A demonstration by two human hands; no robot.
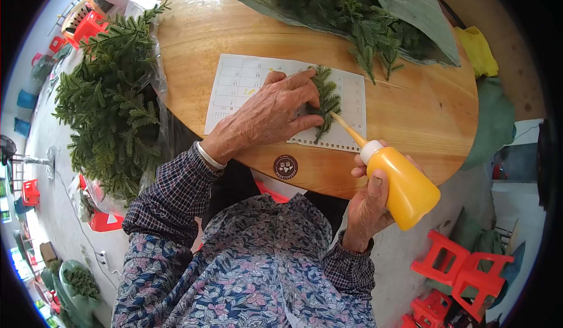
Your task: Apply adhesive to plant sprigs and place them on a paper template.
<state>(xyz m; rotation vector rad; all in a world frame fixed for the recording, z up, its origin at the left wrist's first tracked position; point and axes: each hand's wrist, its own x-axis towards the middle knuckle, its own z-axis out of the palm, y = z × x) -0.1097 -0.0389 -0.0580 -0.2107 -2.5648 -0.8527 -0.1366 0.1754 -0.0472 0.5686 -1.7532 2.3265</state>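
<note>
My left hand presses a small green fern-like sprig flat onto a white calendar sheet lying on the round wooden table. My right hand grips a yellow-orange squeeze bottle with a white collar. The bottle's thin nozzle tip touches the sprig near its stem, just right of my left fingers.
A grey-green sack of green sprigs lies open at the table's far side. Another heap of green branches in clear plastic stands to the left. Red plastic stools sit on the floor at lower right. A yellow cloth hangs at the right edge.
</note>
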